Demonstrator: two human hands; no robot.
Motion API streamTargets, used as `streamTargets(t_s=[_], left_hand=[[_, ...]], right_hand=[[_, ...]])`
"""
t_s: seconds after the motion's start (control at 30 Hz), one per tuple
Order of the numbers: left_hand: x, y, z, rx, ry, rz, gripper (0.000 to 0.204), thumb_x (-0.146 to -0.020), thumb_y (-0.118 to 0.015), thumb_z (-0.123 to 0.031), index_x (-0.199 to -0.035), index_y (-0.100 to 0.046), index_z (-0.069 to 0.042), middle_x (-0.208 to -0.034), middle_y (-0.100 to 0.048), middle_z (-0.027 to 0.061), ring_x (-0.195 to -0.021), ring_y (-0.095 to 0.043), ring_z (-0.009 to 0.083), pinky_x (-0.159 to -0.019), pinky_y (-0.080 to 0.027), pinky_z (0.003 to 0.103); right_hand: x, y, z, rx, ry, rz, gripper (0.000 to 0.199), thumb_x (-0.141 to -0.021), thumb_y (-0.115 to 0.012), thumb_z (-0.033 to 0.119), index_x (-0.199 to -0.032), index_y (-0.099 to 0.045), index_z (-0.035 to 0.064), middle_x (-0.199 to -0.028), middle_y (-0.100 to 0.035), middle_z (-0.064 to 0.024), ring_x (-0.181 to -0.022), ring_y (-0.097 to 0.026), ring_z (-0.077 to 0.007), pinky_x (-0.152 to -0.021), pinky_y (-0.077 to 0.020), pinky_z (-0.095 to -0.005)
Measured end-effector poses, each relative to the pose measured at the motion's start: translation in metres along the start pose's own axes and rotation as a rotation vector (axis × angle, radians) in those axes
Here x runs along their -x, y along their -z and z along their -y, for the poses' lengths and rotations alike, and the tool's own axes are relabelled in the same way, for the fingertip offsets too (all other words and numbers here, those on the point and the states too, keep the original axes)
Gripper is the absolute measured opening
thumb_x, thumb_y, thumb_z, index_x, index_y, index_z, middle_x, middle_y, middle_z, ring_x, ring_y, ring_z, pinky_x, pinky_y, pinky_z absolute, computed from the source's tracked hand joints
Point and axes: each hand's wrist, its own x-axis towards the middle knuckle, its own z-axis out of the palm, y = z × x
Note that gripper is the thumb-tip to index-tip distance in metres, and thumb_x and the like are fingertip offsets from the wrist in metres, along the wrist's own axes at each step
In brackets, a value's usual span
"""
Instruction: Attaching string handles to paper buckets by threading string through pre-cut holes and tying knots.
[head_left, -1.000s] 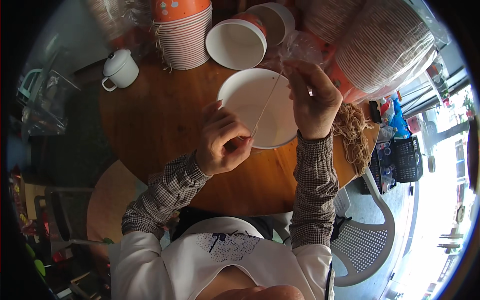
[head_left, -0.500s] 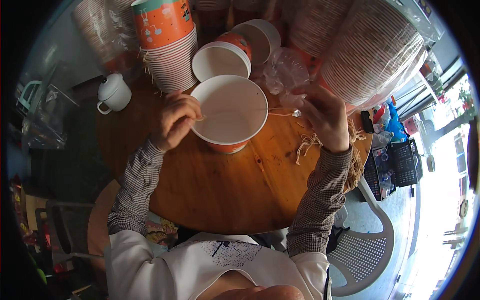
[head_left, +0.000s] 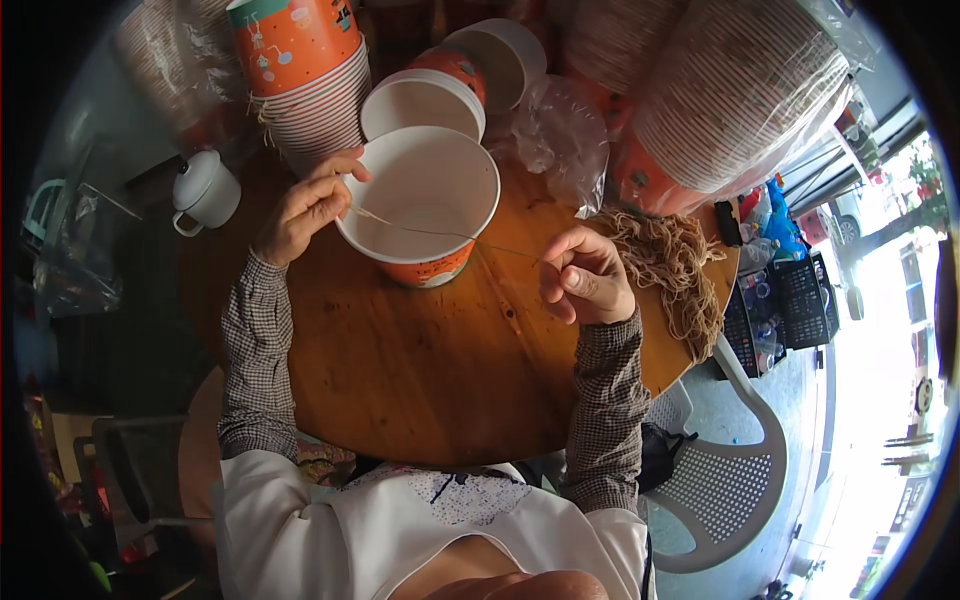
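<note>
"Where is the string?"

"It runs over the mouth of the tub and past its right side."

"And the hands?"

"At the tub's left rim, the left hand pinches one end. To its lower right, the right hand seems to pinch the other, probably so the thin strand lies nearly straight."

"Why does the tub stand upright on the surface?"

"Likely for steadiness, its mouth facing up."

"What lies farther out?"

"Right of the tub, a heap of loose string, presumably within easy reach; behind-left, nested tubs, perhaps stacked to save room."
</note>
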Motion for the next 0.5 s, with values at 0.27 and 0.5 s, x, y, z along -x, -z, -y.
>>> streamTargets(t_s=[0.27,0.5], left_hand=[[0.021,-0.056,-0.051,0.109,-0.167,-0.607,0.013,-0.098,-0.045,-0.006,-0.1,-0.054,0.003,-0.098,-0.062,0.0141,-0.093,-0.059,0.0197,-0.088,-0.046,0.032],[0.033,-0.16,-0.071,0.732,0.232,-0.134,0.032,-0.103,-0.041,-0.018,-0.125,-0.052,0.002,-0.12,-0.059,0.0074,-0.112,-0.055,0.0125,-0.094,-0.042,0.026]], right_hand=[[-0.008,-0.021,-0.025,-0.12,0.076,-0.022,0.015,-0.092,-0.057,0.005,-0.104,-0.06,-0.0031,-0.078,-0.064,-0.0134,-0.053,-0.058,-0.0174,-0.046,-0.0484,-0.0273],[-0.01,-0.031,-0.037,-0.204,0.079,-0.014,0.014,-0.094,-0.055,0.007,-0.104,-0.059,-0.0022,-0.082,-0.063,-0.0135,-0.056,-0.059,-0.0172,-0.051,-0.0515,-0.0284]])
